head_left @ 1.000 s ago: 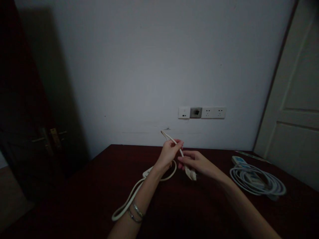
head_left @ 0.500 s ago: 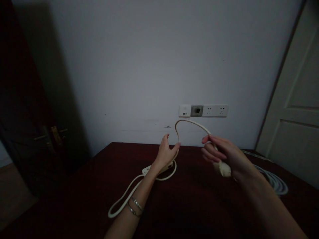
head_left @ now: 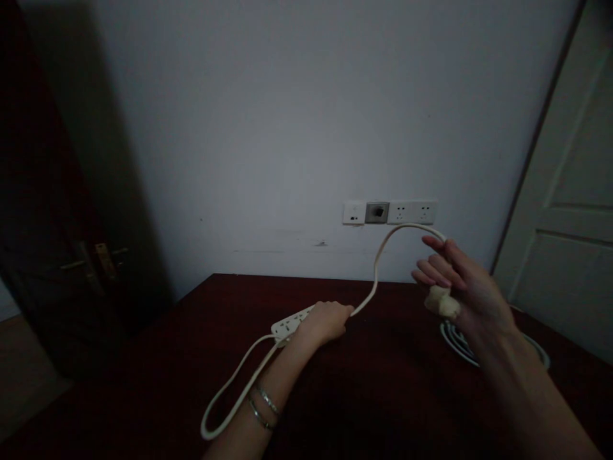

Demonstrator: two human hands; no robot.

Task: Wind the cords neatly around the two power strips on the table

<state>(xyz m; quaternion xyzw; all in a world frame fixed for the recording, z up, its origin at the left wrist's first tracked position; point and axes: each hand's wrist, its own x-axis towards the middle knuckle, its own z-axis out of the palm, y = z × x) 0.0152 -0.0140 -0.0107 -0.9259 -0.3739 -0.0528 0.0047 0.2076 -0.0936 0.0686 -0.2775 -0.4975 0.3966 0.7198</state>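
A white power strip [head_left: 287, 324] lies on the dark red table, its right part hidden behind my left hand [head_left: 328, 322]. That hand is closed on the white cord [head_left: 376, 275] beside the strip. From there the cord arches up and right to my right hand [head_left: 454, 275], which pinches it between thumb and index finger. Below the curled fingers of my right hand hangs a pale cream plug-like piece [head_left: 443, 303], blurred. A loop of the cord [head_left: 205, 409] droops to the left along my left forearm, which wears two silver bracelets.
Behind the table [head_left: 239, 294] rises a pale wall with a row of sockets and switches [head_left: 390, 212]. A coil of light cable [head_left: 460, 345] lies at the right, partly behind my right forearm. Doors stand at the left [head_left: 57, 211] and right [head_left: 575, 191].
My left hand has gone from spread fingers to closed on the cord, lower down by the strip. My right hand has moved right and slightly up, stretching the cord's arch.
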